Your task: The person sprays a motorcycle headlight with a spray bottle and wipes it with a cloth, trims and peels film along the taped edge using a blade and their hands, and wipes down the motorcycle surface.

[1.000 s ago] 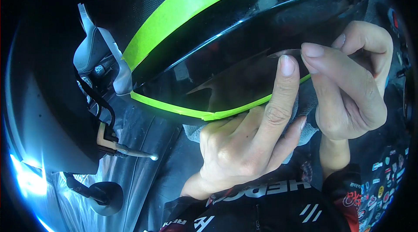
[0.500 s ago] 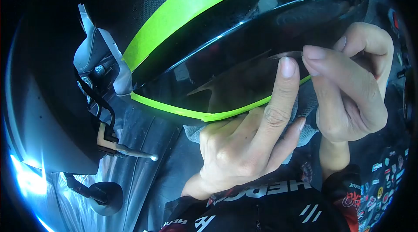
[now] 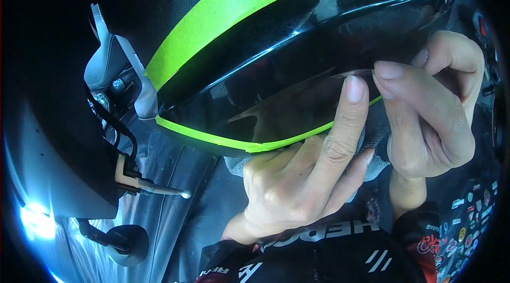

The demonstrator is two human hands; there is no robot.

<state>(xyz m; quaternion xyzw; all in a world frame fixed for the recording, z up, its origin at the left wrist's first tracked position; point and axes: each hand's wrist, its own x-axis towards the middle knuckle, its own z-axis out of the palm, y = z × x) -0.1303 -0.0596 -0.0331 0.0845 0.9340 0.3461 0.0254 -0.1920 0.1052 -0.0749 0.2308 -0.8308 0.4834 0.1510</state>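
A glossy black curved panel (image 3: 297,54) fills the upper middle, bordered by bright green tape (image 3: 212,30). My left hand (image 3: 311,176) is at the panel's lower edge, index finger stretched out with its tip on the dark surface; some of its other fingertips are hidden. To its right, my right hand (image 3: 433,113) pinches thumb and finger on the edge of a thin dark film (image 3: 362,72), just beside the left index tip. Where the film ends on the panel is hard to tell. A grey cloth (image 3: 375,131) shows behind and between the hands.
At the left are a grey plastic bracket (image 3: 101,62), black cables, a light-tipped rod (image 3: 164,189) and a round dark part (image 3: 129,246). Clear plastic sheeting (image 3: 159,230) hangs below them. Stickers (image 3: 470,230) cover a dark surface at the lower right.
The panel and both hands appear slightly lower in view, while the items at the left have shifted a little leftward. Both hands keep nearly the same pose.
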